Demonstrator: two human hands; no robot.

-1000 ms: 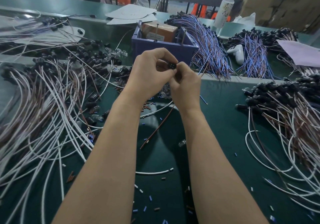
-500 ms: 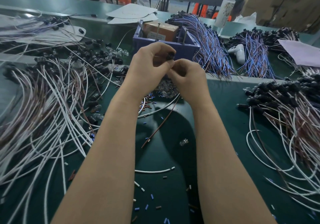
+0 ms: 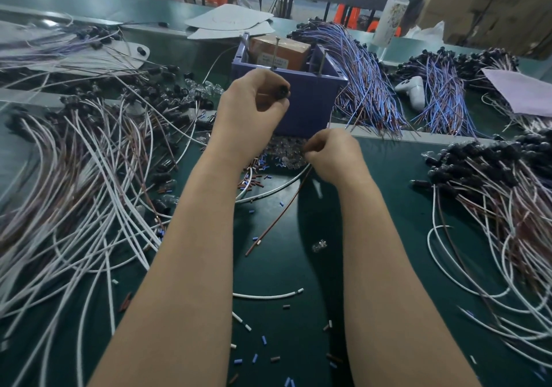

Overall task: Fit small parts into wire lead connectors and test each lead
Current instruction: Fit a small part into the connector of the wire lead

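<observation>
The left hand (image 3: 249, 108) is up in front of the blue box (image 3: 307, 102). Its fingers (image 3: 265, 74) are curled and pinch a small black plug (image 3: 283, 90) at the tips.

The right hand (image 3: 334, 155) is lower, just in front of the box. Its fingers (image 3: 316, 144) are bent down over a pile of little clear bulbs (image 3: 283, 150) on the green tabletop (image 3: 388, 207). I cannot tell if they hold a bulb.

A brown wire (image 3: 274, 222) runs from under the right hand back toward the person. One clear bulb (image 3: 319, 244) lies alone near the end of that wire.

To the left of the box is a big heap of white wires (image 3: 89, 192). To the right of the box is a bunch of blue wires (image 3: 367, 88), with a white game controller (image 3: 413, 89) just beside it. Farther right lie more wires with black plugs (image 3: 493, 171) on their ends.
</observation>
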